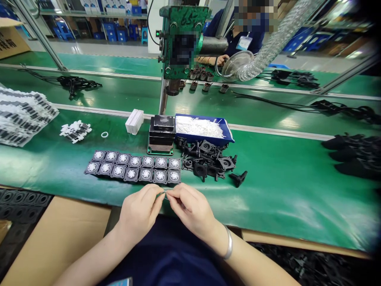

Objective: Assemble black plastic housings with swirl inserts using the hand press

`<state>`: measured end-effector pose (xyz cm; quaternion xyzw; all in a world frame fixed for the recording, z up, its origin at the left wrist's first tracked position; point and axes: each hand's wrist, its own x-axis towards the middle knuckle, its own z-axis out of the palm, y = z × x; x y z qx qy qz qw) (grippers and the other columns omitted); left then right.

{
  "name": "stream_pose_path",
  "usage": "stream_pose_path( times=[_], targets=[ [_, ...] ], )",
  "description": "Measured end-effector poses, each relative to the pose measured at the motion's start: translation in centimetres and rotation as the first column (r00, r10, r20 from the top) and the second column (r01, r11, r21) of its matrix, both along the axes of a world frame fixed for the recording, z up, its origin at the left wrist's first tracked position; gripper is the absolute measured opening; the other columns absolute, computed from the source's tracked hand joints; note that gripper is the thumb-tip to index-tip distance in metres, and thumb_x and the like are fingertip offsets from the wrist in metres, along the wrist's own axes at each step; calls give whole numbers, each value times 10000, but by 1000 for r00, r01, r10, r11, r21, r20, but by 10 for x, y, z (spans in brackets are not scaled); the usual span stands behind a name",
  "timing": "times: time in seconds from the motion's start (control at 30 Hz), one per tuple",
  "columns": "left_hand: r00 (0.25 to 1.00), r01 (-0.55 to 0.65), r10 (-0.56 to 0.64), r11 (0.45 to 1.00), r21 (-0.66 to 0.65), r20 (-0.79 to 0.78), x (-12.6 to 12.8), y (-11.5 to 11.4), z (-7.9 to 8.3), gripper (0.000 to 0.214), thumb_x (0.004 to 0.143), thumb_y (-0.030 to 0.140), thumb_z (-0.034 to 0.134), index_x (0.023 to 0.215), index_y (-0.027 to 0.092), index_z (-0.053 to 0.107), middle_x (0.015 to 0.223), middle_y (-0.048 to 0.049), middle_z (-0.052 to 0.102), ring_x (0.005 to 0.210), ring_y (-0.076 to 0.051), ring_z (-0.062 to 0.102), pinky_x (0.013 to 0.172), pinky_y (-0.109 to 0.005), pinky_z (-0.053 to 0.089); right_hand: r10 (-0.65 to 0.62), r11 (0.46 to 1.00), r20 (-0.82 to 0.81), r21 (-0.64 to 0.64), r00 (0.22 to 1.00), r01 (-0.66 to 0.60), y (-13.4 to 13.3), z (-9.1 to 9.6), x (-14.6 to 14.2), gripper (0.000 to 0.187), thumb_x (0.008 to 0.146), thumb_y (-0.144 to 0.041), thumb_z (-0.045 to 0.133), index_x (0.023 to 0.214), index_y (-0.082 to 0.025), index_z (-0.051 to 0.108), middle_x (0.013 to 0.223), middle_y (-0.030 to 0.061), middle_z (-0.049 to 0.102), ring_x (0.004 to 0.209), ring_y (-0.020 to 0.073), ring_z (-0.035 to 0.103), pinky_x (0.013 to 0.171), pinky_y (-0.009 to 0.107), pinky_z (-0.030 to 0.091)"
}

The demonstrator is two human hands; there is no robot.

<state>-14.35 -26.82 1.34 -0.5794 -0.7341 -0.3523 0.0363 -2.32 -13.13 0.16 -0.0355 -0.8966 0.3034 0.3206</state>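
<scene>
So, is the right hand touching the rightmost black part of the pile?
Apart: the head view shows bare green surface between the right hand and the rightmost black part.

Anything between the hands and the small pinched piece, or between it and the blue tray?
Nothing visible before the small piece: the left hand and right hand pinch it. Toward the blue tray, yes: black squares first, then a heap of black parts in front of the tray.
</scene>
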Motion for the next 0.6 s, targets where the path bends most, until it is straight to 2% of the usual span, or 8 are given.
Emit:
stream_pose_path(
  times=[0.1,0.27,0.43,0.53,0.6],
  targets=[
    [1000,6,-6,1000,17,-26,-2,1,-1,119,973,120,524,1061,139,601,972,-81,735,855,-175,712,773,-259,545,1,1000,0,31,1000,-1,0,-1,0,121,962,-87,516,980,-174,599,778,43,629,683,156,553,628,289,471],
    [992,19,-18,1000,6,-128,-5,0,-4,123,981,118,513,1039,159,614,928,-57,750,816,-173,725,755,-268,558,13,998,14,54,1000,-14,0,-2,1,131,952,-68,538,1023,-167,586,824,56,642,726,163,570,660,297,485],
    [974,42,-14,992,119,-225,-8,0,-3,155,974,98,526,1103,136,603,923,-54,753,775,-164,723,704,-267,551,20,996,2,89,1000,-20,1,2,2,151,949,-56,548,1059,-156,577,847,62,642,746,165,572,672,297,494],
    [974,58,-35,993,99,-222,-6,0,-2,119,965,76,518,962,142,617,795,-30,709,673,-155,675,617,-278,500,29,992,-1,120,1000,-29,0,4,1,133,944,-52,552,1031,-150,574,835,63,639,746,168,576,666,295,499],
    [972,30,-12,997,73,-235,-3,0,-3,177,954,78,519,818,161,597,664,-3,621,566,-151,592,549,-302,435,24,989,-1,145,1000,-24,-3,3,0,109,936,-48,557,976,-148,569,805,63,627,727,171,566,650,298,496]
  ],
)
